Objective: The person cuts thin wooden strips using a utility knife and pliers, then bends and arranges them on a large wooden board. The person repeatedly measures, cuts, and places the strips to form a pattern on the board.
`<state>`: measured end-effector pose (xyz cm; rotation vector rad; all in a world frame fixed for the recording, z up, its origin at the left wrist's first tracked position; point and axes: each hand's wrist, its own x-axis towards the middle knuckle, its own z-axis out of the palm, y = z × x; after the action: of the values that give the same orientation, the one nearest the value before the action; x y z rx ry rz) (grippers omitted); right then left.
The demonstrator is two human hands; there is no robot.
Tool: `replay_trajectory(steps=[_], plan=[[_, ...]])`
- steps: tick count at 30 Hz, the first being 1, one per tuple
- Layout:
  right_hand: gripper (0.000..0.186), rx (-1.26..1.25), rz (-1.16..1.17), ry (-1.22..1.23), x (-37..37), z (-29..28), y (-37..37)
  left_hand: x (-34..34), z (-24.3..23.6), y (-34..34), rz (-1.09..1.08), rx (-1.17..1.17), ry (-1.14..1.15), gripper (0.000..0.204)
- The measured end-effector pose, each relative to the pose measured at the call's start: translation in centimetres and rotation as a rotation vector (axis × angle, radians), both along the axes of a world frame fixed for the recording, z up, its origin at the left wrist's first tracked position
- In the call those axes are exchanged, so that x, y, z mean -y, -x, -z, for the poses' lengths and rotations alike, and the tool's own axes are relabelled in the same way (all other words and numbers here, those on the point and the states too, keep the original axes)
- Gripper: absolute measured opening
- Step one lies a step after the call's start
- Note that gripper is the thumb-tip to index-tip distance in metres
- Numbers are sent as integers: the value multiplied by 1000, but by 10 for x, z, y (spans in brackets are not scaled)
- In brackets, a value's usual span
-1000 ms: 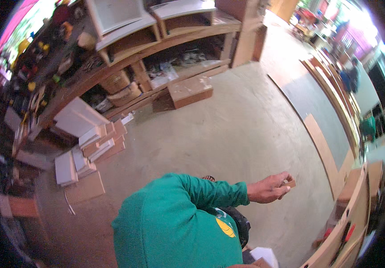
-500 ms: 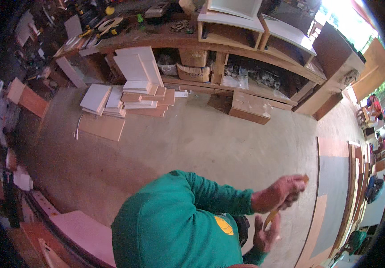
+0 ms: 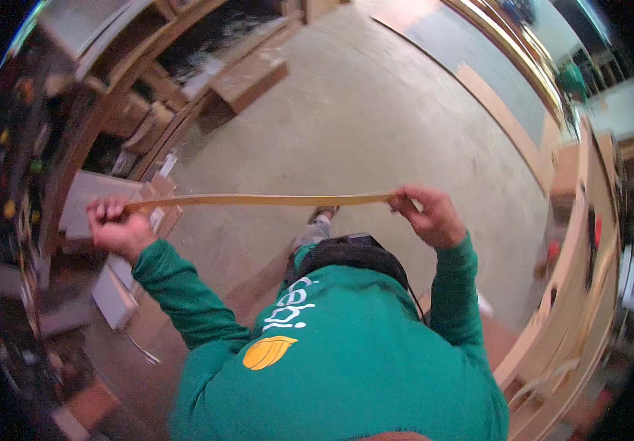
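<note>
We hold a tan strip (image 3: 273, 200) nearly straight across the frame's middle, fingers of our left hand (image 3: 120, 226) curled round one end at centre left, our right hand's (image 3: 431, 214) fingers pinching the other.

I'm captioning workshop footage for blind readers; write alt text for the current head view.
The left hand and right hand, in green sleeves, hold a narrow yellowish strip nearly straight between them above a smooth floor. White-faced boards lie at left; a long wooden board is at right.
</note>
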<state>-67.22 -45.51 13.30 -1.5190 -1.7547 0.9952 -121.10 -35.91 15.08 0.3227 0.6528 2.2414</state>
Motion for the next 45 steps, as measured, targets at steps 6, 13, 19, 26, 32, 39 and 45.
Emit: replay_trajectory(steps=[6,13,19,26,32,39,45], plan=[[18,-624,172,179,83,3,14,22,24,-28,130,-17,176,18],[12,-862,418,-88,110,11,53,45,63,-47,298,-642,659,50],[14,-333,644,-311,140,-13,93,30,63,-103,650,-1161,149,56],[15,-234,734,-423,161,-24,163,140,-28,-228,1271,-1797,-495,44],[18,-97,840,-379,206,-31,180,152,6,-219,1340,-1620,-666,32],[16,12,876,-448,239,-39,162,169,-17,-251,1436,-1584,-703,18],[32,-133,1290,-734,168,-108,-15,142,-13,-261,1164,-1551,-550,12]])
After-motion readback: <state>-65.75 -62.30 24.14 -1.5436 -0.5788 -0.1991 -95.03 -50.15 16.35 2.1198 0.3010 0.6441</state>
